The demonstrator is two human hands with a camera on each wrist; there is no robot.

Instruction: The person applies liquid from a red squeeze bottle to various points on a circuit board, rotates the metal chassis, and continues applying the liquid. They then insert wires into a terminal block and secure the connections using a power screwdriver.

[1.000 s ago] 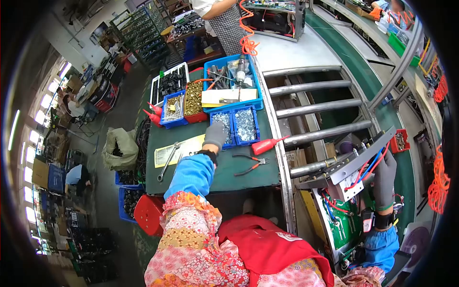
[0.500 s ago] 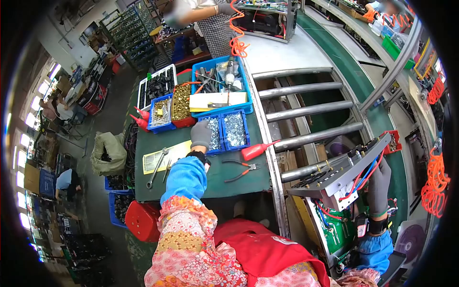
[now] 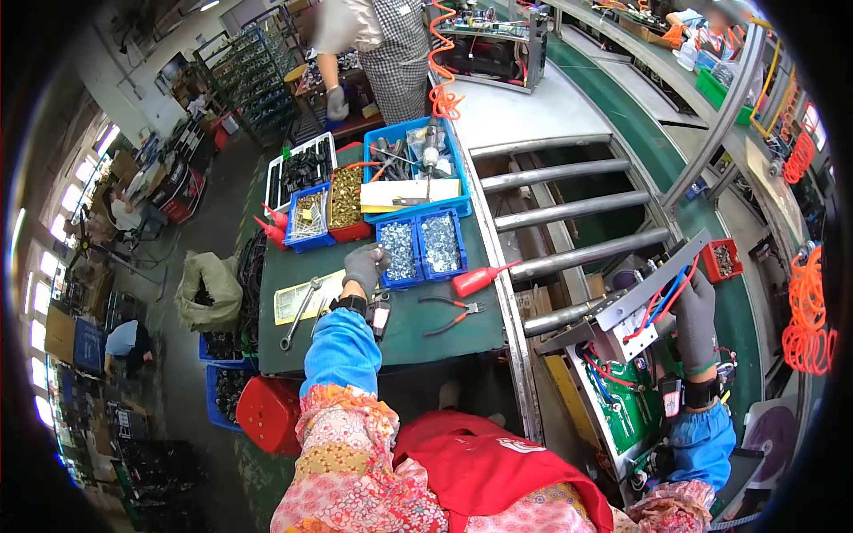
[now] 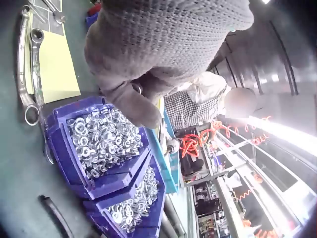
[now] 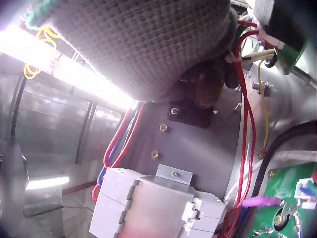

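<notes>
My gloved left hand [image 3: 361, 266] is at the near left edge of a blue bin [image 3: 384, 276] of shiny metal washers [image 4: 104, 141]. In the left wrist view its curled fingers and thumb pinch a small silver ring, likely a washer [image 4: 137, 88], mostly hidden by the glove. A second blue bin [image 3: 461, 258] of washers sits alongside. On the right, my gloved right hand [image 3: 696, 311] grips a tilted grey metal panel [image 5: 198, 144] from behind, fingers curled at a black part. A white block [image 5: 116, 203] and red and blue wires are on that panel, over a green circuit board [image 3: 633, 413].
On the green table lie wrenches [image 3: 302, 313], yellow paper [image 3: 284, 305], cutting pliers [image 3: 471, 307] and a red bottle [image 3: 474, 281]. Behind are a bin of brass parts [image 3: 346, 197] and a blue tool tray [image 3: 462, 202]. Metal rollers [image 3: 577, 215] run between table and conveyor. Another person stands beyond.
My left hand has drawn back from over the washer bin toward me and turned, its fingers now pinching a small ring. The right hand still holds the panel. The other person's arm has lowered.
</notes>
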